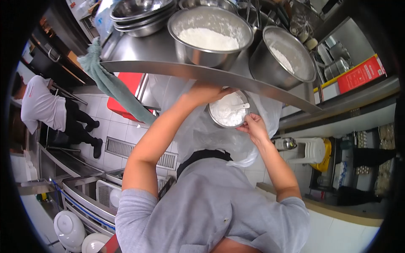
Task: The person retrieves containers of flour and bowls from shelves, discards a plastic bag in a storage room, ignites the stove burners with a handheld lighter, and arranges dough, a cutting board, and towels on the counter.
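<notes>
A round metal bowl of white powder is held low, beneath the edge of a steel shelf. A white scoop or spoon lies in the powder. My right hand pinches the bowl's near right rim between thumb and fingers. My left hand is at the bowl's upper left rim, its fingers curled over the edge and partly hidden by the shelf; it appears to grip there. A clear plastic bag or liner spreads around and below the bowl.
On the steel shelf stand a large pot of white powder, a second powdery pot and stacked bowls. A green cloth hangs at its left corner. A person bends at far left. White stools stand right.
</notes>
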Demonstrator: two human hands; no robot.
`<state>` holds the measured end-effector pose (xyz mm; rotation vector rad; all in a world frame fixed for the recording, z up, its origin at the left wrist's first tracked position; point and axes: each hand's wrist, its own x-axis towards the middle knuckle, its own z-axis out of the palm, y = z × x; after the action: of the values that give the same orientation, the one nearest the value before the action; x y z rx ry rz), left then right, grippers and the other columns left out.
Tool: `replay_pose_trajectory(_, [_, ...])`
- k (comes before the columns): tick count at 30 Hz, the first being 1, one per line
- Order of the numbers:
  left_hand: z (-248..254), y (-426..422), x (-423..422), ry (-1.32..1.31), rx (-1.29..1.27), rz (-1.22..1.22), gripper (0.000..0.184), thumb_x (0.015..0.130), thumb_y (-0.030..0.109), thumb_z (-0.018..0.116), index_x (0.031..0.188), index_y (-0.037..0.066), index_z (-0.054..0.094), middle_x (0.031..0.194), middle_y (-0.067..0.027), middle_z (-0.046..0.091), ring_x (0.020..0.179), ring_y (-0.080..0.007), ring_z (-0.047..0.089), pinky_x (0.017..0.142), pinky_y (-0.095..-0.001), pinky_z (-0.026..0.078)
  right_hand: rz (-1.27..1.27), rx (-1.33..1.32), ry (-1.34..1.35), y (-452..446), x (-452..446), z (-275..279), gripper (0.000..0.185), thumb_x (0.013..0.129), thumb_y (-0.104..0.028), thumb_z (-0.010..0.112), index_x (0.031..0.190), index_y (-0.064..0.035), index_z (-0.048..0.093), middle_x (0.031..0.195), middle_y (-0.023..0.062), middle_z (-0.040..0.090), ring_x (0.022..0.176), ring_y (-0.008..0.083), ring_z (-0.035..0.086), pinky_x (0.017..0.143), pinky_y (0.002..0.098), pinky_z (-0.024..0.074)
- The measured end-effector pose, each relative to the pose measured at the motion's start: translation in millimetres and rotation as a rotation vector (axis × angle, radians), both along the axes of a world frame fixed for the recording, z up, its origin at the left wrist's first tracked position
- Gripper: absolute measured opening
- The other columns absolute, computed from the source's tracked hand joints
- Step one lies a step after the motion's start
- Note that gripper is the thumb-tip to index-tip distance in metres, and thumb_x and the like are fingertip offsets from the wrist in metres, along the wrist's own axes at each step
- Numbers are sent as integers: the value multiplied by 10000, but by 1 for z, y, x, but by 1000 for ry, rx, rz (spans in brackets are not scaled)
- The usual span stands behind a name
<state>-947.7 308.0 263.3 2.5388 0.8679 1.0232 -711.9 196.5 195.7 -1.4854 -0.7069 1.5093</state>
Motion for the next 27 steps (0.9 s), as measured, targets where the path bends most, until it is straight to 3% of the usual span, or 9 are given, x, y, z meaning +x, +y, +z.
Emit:
replay_pose_trajectory(2, [0,5,17,67,-109,-41,354,924,365,653,1103,64,702,969,-165,704,880,-346,670,771,-438,505,67,1,-58,-30,7,29,139,898,-57,558,760,-44,561,781,45,601,673,122,603,660,317,608])
replay_pose_trajectory(9, [-36,-15,82,76,-263,186,315,897,343,663,987,45,709,930,-159,696,867,-339,658,805,-441,506,63,-15,-221,-129,45,87,154,884,-46,584,730,-37,592,716,9,604,637,78,585,606,261,573])
replay_pose_trajectory(11, [-69,-35,102,-41,144,99,338,863,339,683,1033,46,682,900,-168,658,863,-343,630,830,-438,493,-8,31,-241,-153,66,89,128,884,-40,587,764,-23,627,718,13,630,637,72,606,587,238,562])
replay_pose_trajectory(14, [-76,-51,127,-125,145,148,361,845,313,685,1100,59,657,885,-168,622,858,-341,606,835,-448,480,-145,20,-274,-170,67,118,135,886,-29,581,760,-25,629,747,33,661,638,66,621,574,221,551])
replay_pose_trajectory(17, [-115,-9,159,-172,-441,448,397,886,331,594,1144,32,635,1055,-236,646,1009,-401,611,854,-493,465,-222,46,-293,-180,74,116,171,886,-9,561,722,-36,598,764,52,680,641,73,634,573,221,553])
replay_pose_trajectory(19, [-173,46,161,-38,-460,277,417,917,344,537,1149,11,635,1138,-238,649,1096,-411,593,905,-492,458,-280,76,-292,-181,77,105,175,884,-5,556,715,-33,592,758,52,674,638,80,632,583,231,562])
replay_pose_trajectory(22, [-163,49,161,-82,-482,338,352,966,308,483,1192,94,646,1195,-178,655,1094,-405,605,914,-506,468,-352,67,-297,-175,73,93,172,882,-3,553,718,-35,591,756,52,670,641,81,632,586,234,566])
replay_pose_trajectory(24, [-209,81,180,-108,-310,370,332,951,290,497,1167,93,654,1186,-180,659,1094,-397,607,912,-500,464,-370,64,-278,-167,73,81,165,886,-7,549,730,-30,595,766,50,667,652,84,635,588,235,568])
replay_pose_trajectory(27, [-203,88,174,-53,-594,405,319,904,315,576,1107,95,687,1169,-169,671,1090,-376,614,925,-477,455,-391,69,-227,-156,63,80,153,899,-20,546,757,-18,603,775,42,655,662,89,631,621,250,594])
